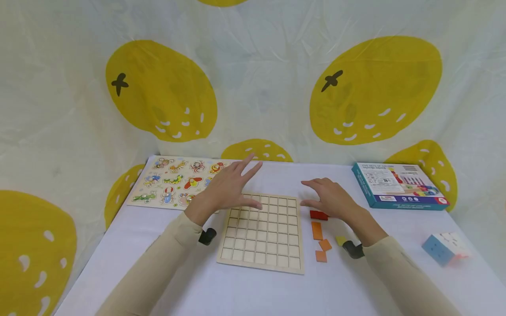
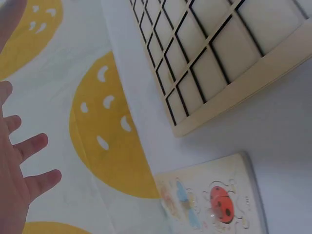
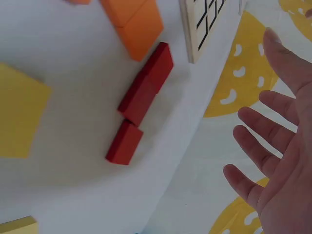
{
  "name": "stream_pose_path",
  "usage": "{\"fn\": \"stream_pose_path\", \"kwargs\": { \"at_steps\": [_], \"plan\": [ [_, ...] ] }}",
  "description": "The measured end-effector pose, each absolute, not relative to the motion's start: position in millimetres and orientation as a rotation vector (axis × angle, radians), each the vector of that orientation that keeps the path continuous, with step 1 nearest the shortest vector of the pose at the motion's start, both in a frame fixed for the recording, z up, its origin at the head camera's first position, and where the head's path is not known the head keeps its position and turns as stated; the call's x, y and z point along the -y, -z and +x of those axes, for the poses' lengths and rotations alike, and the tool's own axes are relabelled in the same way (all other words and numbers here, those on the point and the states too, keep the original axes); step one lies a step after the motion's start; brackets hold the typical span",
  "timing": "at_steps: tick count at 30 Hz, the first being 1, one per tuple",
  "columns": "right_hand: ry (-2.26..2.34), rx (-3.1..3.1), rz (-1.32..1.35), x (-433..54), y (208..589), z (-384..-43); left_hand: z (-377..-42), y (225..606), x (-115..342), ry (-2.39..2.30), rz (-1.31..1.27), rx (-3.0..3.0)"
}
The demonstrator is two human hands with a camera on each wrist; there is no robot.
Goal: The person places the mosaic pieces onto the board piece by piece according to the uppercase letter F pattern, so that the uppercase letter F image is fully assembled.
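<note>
A wooden grid board (image 1: 261, 235) with square recesses lies mid-table. Above its far left corner hovers my left hand (image 1: 229, 186), fingers spread and holding nothing. My right hand (image 1: 330, 197) is raised past the board's right edge, its fingers extended and nothing in them. Beneath and beside the right hand are red tiles (image 1: 318, 215), seen in the right wrist view as a short row of red pieces (image 3: 144, 90). Nearer me lie several orange tiles (image 1: 317, 230). A yellow tile (image 1: 340, 240) shows partly behind the right wrist's black camera mount.
An insect-picture puzzle board (image 1: 158, 202) stands at the back left, partly behind the left hand. At the back right is a boxed toy set (image 1: 407, 204). A blue, white and pink cube (image 1: 439, 250) sits at the right. Fruit-print cloth (image 1: 261, 79) rises behind the table.
</note>
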State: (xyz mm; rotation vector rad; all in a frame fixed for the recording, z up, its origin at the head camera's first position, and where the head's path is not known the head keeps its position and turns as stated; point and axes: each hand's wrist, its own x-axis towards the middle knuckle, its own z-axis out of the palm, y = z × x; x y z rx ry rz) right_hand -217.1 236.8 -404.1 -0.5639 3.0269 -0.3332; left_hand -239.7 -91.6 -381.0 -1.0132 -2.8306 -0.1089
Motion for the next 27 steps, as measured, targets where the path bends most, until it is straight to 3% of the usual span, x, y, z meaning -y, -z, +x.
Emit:
{"fn": "stream_pose_path", "kwargs": {
  "at_steps": [27],
  "plan": [
    [0.467, -2.837, -0.445, -266.1, 436.2, -211.1, -176.7, 438.7, 126.1, 0.388, -0.939, 3.075]
  ]
}}
